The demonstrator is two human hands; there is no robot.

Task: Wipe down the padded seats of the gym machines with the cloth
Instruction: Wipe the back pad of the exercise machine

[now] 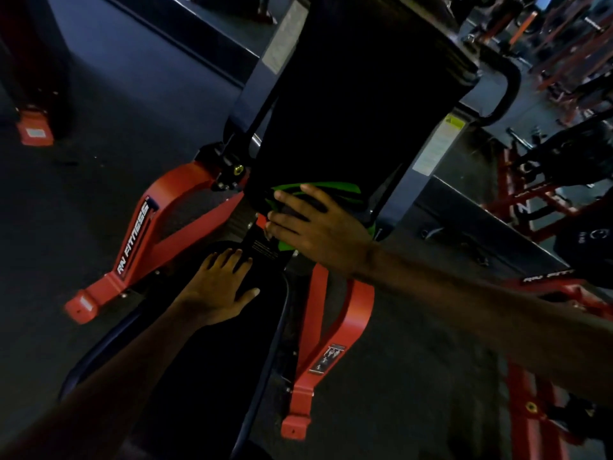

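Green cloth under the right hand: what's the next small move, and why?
Probably slide the right hand and green cloth upward along the black back pad. The hand presses the cloth flat at the pad's lower end, and the long stretch above lies uncovered. The left hand rests flat on the seat pad, likely bracing, so leave it there.

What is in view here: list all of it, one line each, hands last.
back pad: one, black, centre, sloping up and away
seat pad: one, black, bottom centre
cloth: one, green, at the back pad's lower end
frame legs: two, red, either side of the seat pad
warning label: one, white and yellow, on the grey frame at right
other machines: several, red, far right
floor: dark
left hand: flat on the seat pad
right hand: fingers spread, pressing the cloth
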